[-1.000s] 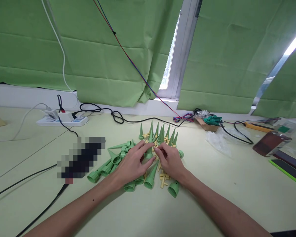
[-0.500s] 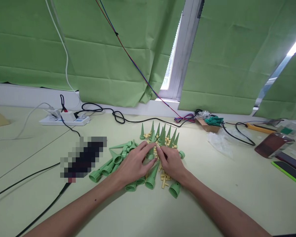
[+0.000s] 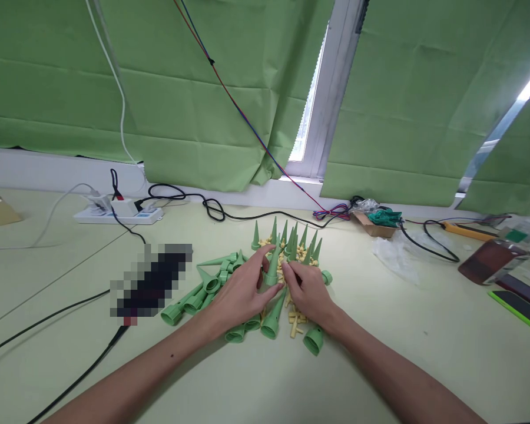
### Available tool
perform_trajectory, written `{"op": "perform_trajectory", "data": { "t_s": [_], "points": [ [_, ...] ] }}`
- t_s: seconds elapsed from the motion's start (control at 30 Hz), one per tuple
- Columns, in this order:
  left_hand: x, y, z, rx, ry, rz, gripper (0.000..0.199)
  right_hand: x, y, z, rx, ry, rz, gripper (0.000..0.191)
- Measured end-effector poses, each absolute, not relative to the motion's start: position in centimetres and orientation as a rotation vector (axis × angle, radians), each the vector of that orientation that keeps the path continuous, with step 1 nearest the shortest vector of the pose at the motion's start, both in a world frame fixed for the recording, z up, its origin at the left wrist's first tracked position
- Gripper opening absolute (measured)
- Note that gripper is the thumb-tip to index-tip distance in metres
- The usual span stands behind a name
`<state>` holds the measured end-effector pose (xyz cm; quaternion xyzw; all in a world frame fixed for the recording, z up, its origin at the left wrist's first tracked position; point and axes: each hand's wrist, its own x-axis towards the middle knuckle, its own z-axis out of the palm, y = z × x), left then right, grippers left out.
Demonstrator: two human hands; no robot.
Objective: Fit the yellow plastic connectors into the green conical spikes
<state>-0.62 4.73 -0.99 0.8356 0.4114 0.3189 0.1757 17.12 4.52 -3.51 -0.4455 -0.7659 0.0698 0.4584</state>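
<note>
My left hand (image 3: 246, 288) is open, thumb and index finger spread beside an upright green plastic spike (image 3: 272, 270); whether they touch it I cannot tell. My right hand (image 3: 310, 290) is closed just right of that spike, its thumb and fingertips pinched together; anything between them is too small or hidden to name. More hollow green spikes (image 3: 270, 324) lie around and partly under both hands. Small yellow T-shaped plastic fittings (image 3: 297, 325) lie between my wrists. Behind my hands, several green spikes (image 3: 304, 237) stand point up among yellow fittings.
A power strip (image 3: 119, 217) and black cables are at the back left, with a pixelated dark object (image 3: 154, 282) nearer. To the right are a small cardboard box (image 3: 375, 224), clear plastic wrapping (image 3: 395, 256), a dark red bottle (image 3: 490, 262) and a green-edged phone (image 3: 519, 309).
My left index finger has lifted away from the right fingertips, uncovering more of the upright spike. My right hand stays pinched in nearly the same place. The view has shifted slightly.
</note>
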Motion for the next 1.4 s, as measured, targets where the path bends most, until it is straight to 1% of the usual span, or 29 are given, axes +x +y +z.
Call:
{"op": "perform_trajectory", "data": {
  "t_s": [0.23,0.37,0.43,0.63,0.97,1.4],
  "points": [
    [-0.55,4.82,-0.84,2.282,1.163,0.9,0.058,17.04,4.45,-3.51,-1.088,-1.873,0.158,0.039],
    [-0.47,4.8,-0.68,2.284,1.12,0.918,0.041,17.07,4.48,-3.56,-1.097,-1.868,0.134,0.04],
    [-0.43,4.86,-0.67,2.276,1.102,0.941,0.036,17.09,4.52,-3.58,-1.099,-1.864,0.13,0.039],
    [-0.36,5.02,-0.63,2.24,1.099,0.991,0.03,17.1,4.6,-3.63,-1.094,-1.866,0.144,0.039],
    [-0.56,4.89,-0.53,2.255,1.065,0.96,0.026,17.2,4.61,-3.71,-1.115,-1.891,0.191,0.039],
    [-0.69,4.82,-0.5,2.366,0.977,1.003,0.012,17.2,4.64,-3.56,-1.096,-1.888,0.209,0.044]
  ]
}}
